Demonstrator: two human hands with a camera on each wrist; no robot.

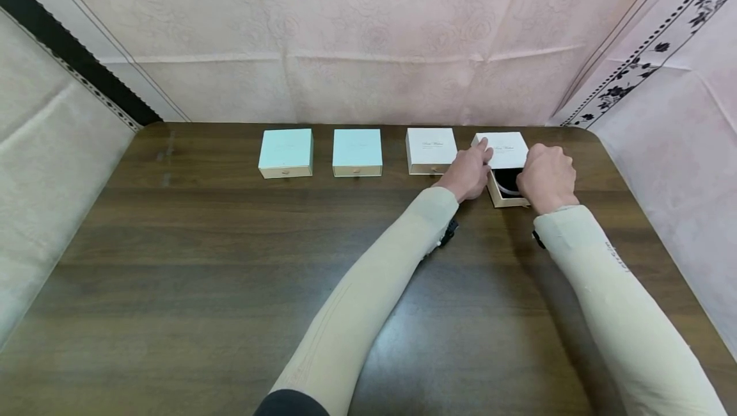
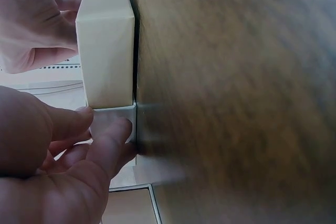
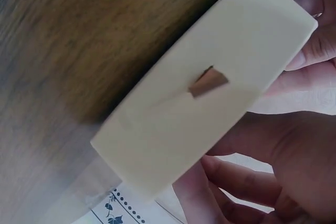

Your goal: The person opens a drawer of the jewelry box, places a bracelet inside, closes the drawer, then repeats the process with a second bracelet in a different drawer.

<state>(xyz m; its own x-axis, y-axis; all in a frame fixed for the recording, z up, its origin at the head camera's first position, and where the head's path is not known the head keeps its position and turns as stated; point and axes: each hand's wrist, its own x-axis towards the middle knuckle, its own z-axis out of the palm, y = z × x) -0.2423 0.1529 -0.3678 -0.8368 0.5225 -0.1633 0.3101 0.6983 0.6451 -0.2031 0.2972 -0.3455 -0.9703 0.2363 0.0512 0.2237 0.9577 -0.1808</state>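
At the far right of the table, a white box with small lettering on its lid stands with its cream drawer pulled partly out. My left hand grips the box's outer sleeve, thumb on the near side and fingers over it in the left wrist view. My right hand is at the drawer's right side, its curled fingers gripping the side wall; their tips are hidden behind the drawer front. A brown pull tab sticks out of that front. Inside the drawer, a black lining and a pale curved edge show; the item's kind is unclear.
Left of my hands, another white box and two mint-green boxes, one in the middle and one farther left, stand in a row along the back edge of the brown wooden table. Patterned pale cloth hangs behind.
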